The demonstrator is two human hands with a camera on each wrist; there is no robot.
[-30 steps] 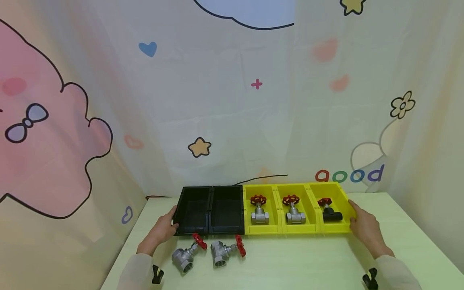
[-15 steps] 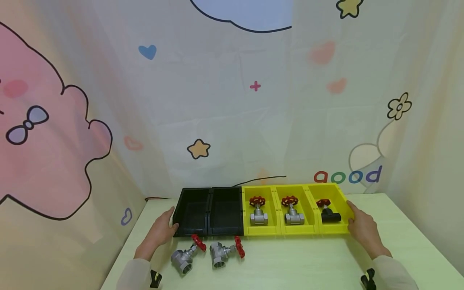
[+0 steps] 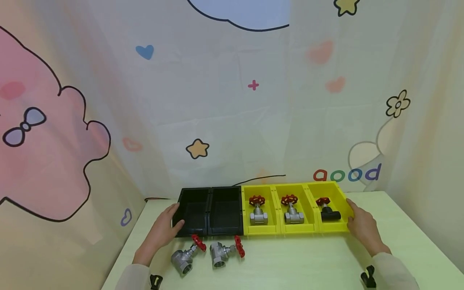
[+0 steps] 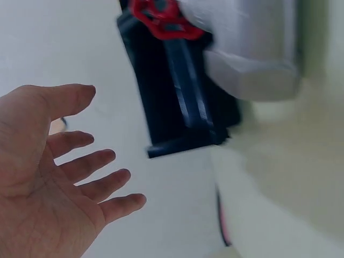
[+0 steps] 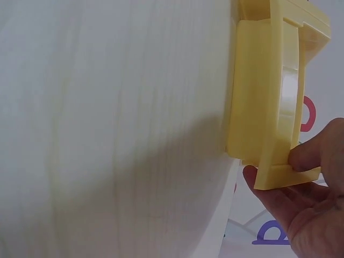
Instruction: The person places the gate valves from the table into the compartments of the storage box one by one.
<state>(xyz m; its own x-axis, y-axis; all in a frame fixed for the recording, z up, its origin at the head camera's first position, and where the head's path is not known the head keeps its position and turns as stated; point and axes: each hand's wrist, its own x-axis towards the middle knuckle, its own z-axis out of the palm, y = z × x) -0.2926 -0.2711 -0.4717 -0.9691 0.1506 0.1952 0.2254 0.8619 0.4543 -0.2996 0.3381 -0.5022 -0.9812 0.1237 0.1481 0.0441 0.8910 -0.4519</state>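
My left hand (image 3: 159,228) is beside the outer end of two joined black bins (image 3: 226,231). In the left wrist view its fingers (image 4: 88,166) are spread, with a gap between them and the black bin. My right hand (image 3: 364,227) pinches the front outer corner of the rightmost yellow bin (image 5: 279,107), thumb over the rim and fingers underneath. Metal gate valves (image 3: 259,217) (image 3: 294,216) with red handwheels sit in two yellow bins; the right one holds a black-bodied valve (image 3: 330,215). Two more metal valves (image 3: 183,259) (image 3: 220,254) lie in front of the black bins.
The bins form one row along the back of the pale table (image 3: 290,262). A printed curtain (image 3: 232,112) hangs behind them. A thin dark cable (image 3: 259,178) runs behind the row.
My left hand has let go of the black bin's end, and its fingers have shifted slightly right and opened. My right hand keeps its hold. The bins and valves stay put.
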